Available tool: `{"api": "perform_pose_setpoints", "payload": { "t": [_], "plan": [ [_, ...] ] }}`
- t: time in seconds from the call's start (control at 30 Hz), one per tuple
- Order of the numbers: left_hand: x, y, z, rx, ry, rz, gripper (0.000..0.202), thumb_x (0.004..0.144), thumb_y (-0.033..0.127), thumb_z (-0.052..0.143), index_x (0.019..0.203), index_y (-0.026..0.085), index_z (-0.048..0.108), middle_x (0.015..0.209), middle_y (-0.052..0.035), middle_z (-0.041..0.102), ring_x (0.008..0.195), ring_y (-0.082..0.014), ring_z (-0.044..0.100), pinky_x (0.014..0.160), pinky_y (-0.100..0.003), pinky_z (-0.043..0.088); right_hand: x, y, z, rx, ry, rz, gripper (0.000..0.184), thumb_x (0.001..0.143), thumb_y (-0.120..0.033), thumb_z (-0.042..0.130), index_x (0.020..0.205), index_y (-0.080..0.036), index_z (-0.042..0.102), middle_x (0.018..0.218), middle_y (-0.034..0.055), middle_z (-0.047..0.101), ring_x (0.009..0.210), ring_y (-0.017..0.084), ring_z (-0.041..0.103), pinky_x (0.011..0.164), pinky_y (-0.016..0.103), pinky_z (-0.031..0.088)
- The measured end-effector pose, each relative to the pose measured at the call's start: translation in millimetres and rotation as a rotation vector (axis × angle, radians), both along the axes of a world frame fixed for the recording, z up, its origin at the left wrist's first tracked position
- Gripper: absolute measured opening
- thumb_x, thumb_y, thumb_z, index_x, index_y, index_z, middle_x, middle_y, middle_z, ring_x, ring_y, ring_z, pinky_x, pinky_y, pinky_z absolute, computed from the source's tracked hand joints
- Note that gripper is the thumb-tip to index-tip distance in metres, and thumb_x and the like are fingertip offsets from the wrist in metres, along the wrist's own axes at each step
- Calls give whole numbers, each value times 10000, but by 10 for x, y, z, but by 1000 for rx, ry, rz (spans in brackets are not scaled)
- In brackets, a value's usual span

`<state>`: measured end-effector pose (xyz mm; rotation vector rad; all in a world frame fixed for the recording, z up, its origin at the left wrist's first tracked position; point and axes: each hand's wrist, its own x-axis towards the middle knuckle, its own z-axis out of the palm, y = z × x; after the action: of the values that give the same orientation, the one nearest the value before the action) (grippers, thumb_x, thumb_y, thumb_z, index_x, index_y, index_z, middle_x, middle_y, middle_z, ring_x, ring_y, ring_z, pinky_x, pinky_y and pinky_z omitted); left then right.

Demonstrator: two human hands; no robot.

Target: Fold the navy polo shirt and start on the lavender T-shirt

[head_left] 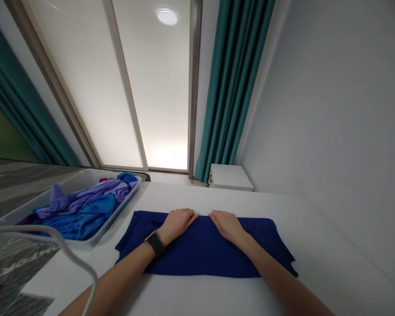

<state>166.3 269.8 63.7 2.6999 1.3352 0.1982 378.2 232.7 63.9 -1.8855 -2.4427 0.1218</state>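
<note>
A dark blue garment (200,254), folded into a wide strip, lies across the white table (197,296). Its exact kind cannot be made out. Along its far edge, left of the middle, my left hand (179,224) has its fingers bent over the cloth and closed on it. My right hand (227,224) grips the same edge a little to the right, fingertips pointing inward. A small gap separates the two hands. The thumbs are mostly hidden. On my left wrist sits a dark watch (155,242).
A pale plastic bin (97,241) with crumpled purple cloth (85,199) and blue cloth (95,215) stands at the left. A white cable (75,259) loops across the lower left. Behind the table are a small white cabinet (230,175) and a teal curtain (233,87); a wall (332,109) rises at right.
</note>
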Motion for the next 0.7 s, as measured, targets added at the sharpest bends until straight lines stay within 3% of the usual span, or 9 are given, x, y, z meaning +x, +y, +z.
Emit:
{"api": "perform_pose_setpoints", "payload": {
  "t": [0.27,0.7],
  "plan": [
    [-78,164,-42,-25,104,93,465,979,530,332,966,209,668,865,-117,715,831,-268,685,723,-332,466,116,51,-17,-34,-6,-31,261,1015,-372,368,1008,-219,580,997,85,720,883,223,685,685,271,395],
    [-188,240,-63,4,70,116,375,1001,456,351,966,214,636,878,-86,703,853,-233,665,740,-299,432,114,118,-33,-56,-25,-70,255,1012,-368,375,1039,-219,581,1001,98,716,919,240,677,702,280,401]
  ]
}}
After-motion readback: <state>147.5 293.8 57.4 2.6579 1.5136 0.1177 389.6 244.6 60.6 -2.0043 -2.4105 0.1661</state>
